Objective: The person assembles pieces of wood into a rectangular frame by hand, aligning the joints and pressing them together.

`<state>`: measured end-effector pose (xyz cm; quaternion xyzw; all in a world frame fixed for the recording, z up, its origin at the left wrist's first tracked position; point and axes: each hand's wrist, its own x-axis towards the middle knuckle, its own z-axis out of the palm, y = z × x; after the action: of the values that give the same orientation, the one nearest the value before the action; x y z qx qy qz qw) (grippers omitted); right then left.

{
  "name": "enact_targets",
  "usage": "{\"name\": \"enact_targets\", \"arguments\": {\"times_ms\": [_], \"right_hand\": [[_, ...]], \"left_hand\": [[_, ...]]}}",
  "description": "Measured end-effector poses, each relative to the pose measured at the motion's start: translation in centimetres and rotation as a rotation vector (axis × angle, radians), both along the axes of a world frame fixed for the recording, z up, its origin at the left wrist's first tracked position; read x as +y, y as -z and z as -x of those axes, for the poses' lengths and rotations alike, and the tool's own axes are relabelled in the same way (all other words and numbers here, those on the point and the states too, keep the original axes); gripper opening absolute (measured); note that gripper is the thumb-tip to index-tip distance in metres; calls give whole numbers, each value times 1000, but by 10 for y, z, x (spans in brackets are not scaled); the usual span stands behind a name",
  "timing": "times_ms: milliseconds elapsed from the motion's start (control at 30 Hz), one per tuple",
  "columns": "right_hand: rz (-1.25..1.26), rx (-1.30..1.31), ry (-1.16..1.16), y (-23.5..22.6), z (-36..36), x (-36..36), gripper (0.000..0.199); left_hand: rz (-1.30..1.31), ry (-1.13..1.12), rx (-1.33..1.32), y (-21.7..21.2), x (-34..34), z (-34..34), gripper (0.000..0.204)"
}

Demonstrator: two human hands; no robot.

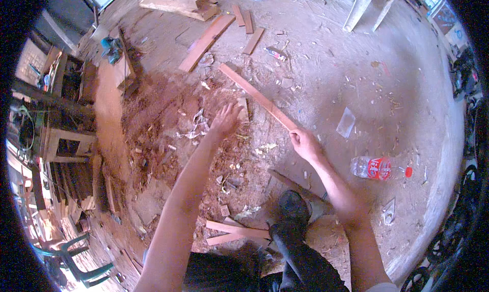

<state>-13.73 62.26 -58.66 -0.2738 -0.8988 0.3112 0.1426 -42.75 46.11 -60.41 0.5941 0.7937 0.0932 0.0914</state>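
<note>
My right hand [307, 145] is closed round the near end of a long, thin reddish wooden strip [259, 97]. The strip slants away to the upper left, over the dusty floor. To its left, my left hand [227, 119] reaches out with fingers extended and holds nothing. A small pale wood piece [243, 110] lies right beside those fingertips; whether they touch it I cannot tell. Crumpled scraps [199, 123] and reddish sawdust [163, 106] lie around and left of my left hand.
Several boards lie ahead, including a wide plank [208, 42] and a hollowed timber [178, 5]. A plastic bottle [373, 168] lies at right. Wooden strips [237, 230] rest near my shoe [294, 206]. Stacked wood [76, 182] and a green chair [84, 259] stand left; white chair legs [360, 9] stand ahead.
</note>
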Motion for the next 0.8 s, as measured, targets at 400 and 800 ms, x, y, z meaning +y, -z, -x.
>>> {"name": "enact_targets", "arguments": {"times_ms": [400,800], "right_hand": [[94,56,170,36,35,21,17],[218,67,-27,51,72,61,18]], "left_hand": [[-211,-70,20,35,101,-8,57],[-177,-385,-69,18,130,0,67]]}}
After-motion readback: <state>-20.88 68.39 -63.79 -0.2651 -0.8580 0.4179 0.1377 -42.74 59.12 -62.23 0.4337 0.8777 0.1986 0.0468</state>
